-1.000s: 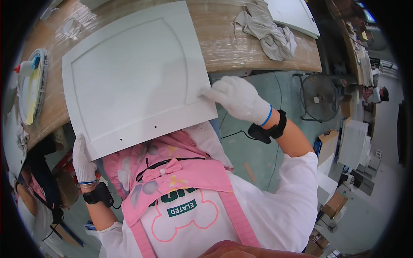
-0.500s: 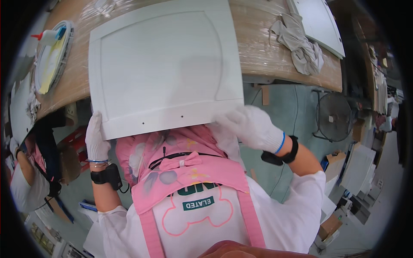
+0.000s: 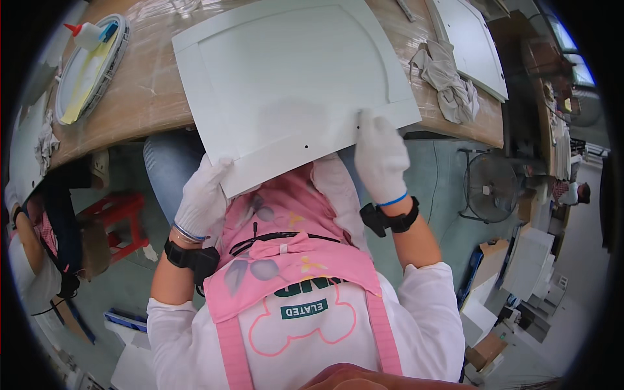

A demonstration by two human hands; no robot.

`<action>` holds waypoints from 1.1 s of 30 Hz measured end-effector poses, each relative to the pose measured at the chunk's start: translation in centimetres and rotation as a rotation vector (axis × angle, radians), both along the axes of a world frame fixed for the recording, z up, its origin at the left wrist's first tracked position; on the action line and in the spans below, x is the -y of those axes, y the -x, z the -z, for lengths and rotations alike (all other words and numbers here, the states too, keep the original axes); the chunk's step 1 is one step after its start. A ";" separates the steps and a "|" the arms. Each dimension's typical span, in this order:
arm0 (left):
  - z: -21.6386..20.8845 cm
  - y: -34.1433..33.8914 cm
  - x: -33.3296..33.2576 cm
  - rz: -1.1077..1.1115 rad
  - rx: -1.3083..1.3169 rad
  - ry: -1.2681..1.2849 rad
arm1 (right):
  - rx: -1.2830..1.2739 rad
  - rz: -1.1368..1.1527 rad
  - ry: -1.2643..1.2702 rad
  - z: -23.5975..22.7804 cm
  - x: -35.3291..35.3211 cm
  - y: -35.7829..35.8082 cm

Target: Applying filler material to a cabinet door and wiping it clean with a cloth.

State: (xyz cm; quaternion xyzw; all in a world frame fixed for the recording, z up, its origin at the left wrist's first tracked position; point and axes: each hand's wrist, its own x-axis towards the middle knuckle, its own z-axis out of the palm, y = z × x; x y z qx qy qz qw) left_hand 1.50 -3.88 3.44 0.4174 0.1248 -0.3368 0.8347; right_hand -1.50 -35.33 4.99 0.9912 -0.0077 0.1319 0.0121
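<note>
A white cabinet door panel with a raised border and small dark holes lies tilted over the table's near edge and my lap. My left hand, in a white knit glove, grips its near left corner, thumb on top. My gloved right hand is at the panel's near edge toward the right, beside one of the holes. Its fingers are curled together with the fingertips against the surface; anything inside them is hidden. A pale cloth hangs at my pink apron, below the panel.
The film-wrapped table bears a round lid with a red-tipped glue bottle at left. A crumpled grey rag and white panels lie at right. A floor fan, a red stool and another person's arm are beyond.
The panel has turned counterclockwise and shifted right. My left hand moved right with its corner. My right hand went from the near edge up onto the panel's surface by the hole.
</note>
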 end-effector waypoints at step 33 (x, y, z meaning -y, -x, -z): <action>1.3 1.5 -1.0 0.106 0.045 0.183 | -0.279 -0.140 -0.159 -0.7 -9.1 2.3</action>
